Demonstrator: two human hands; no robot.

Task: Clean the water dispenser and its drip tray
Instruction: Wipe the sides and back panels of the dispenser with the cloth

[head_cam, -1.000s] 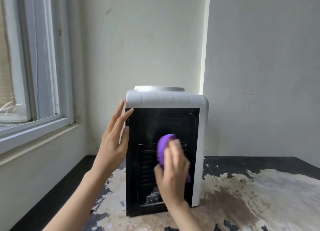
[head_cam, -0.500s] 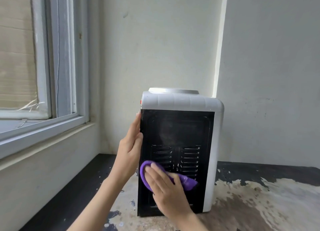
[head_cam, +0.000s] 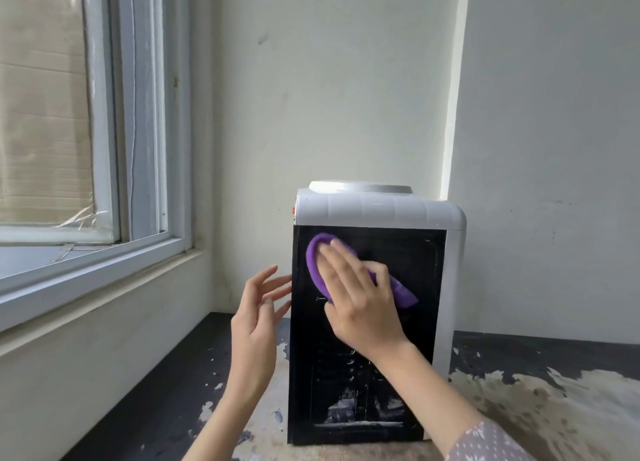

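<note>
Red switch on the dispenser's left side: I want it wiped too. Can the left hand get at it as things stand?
Probably yes. The left hand is open, holds nothing and hovers beside the water dispenser, below the red switch, with nothing between them.

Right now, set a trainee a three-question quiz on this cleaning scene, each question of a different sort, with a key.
1. True or false: the right hand presses a purple cloth flat against the black panel of the water dispenser.
2. Multiple choice: the left hand is A) gripping the cloth, B) open beside the dispenser's left edge, C) resting on its top.
3. Fill in: the cloth lies on the ____ part of the panel, upper or lower.

Key: 1 true; 2 B; 3 upper.
</note>
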